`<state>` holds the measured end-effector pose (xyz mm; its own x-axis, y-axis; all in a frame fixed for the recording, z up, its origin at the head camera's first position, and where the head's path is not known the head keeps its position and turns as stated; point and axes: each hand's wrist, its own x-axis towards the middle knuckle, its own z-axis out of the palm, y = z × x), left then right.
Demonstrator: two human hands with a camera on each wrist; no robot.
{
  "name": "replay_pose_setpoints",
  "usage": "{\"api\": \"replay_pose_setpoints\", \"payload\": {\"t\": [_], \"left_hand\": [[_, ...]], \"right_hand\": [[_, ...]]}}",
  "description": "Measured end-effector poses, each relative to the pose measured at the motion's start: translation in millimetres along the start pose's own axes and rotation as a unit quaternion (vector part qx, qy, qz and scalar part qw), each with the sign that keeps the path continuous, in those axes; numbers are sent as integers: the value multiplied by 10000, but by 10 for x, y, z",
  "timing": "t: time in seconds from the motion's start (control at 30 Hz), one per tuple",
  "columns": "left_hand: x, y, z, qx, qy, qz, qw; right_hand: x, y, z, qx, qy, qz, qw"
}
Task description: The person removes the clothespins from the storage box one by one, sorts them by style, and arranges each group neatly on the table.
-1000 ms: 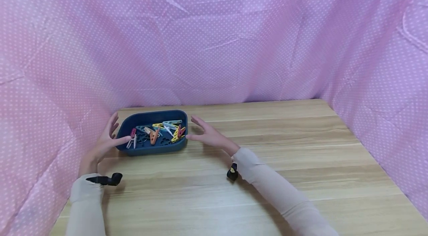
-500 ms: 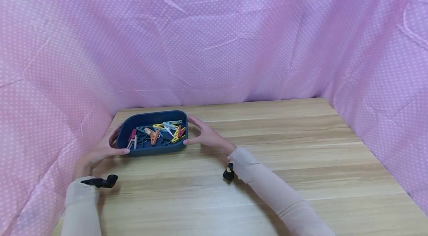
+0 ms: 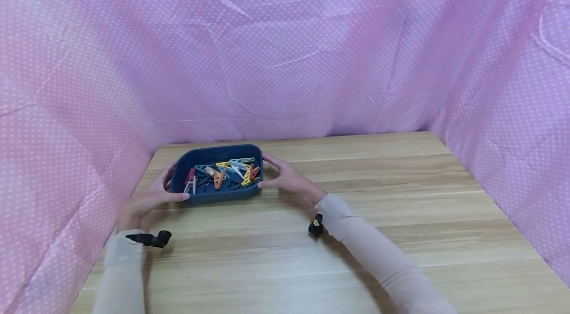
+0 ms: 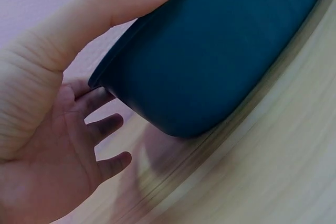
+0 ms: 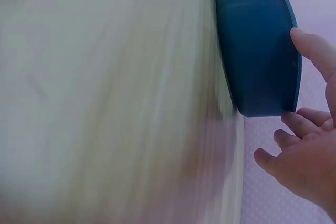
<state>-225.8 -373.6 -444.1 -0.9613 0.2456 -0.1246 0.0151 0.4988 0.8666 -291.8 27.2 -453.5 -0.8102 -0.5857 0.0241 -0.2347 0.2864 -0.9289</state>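
A dark blue plastic basket (image 3: 224, 197) is held at its two ends, toward the back left of the table. Inside lie several clothespins in mixed colours, among them an orange clothespin (image 3: 218, 179) and a pink clothespin (image 3: 190, 175). My left hand (image 3: 153, 201) grips the left end, thumb on the near rim and fingers around the side. At the right end my right hand (image 3: 288, 178) grips likewise, its thumb at the near corner. Both wrist views show the basket's outer wall (image 4: 205, 61) close to the wood; whether its base touches cannot be told.
The wood-grain table (image 3: 285, 254) stretches to the front and right. A pink polka-dot cloth (image 3: 294, 57) hangs along the back and both sides, near the basket's far edge. Black wrist cameras (image 3: 153, 239) sit at both cuffs.
Both hands have closed in from beside the basket and taken hold of its ends. Since half a second ago the basket has shifted to the right with them.
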Motion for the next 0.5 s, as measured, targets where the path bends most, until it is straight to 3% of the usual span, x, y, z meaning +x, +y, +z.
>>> {"api": "replay_pose_setpoints", "payload": {"t": [0.4,0.5], "left_hand": [[465,138,401,-456,55,318,9984],[576,217,536,-612,-11,255,9978]], "right_hand": [[-133,188,-512,-143,-6,62,9999],[-197,242,-656,-103,69,58,9999]]}}
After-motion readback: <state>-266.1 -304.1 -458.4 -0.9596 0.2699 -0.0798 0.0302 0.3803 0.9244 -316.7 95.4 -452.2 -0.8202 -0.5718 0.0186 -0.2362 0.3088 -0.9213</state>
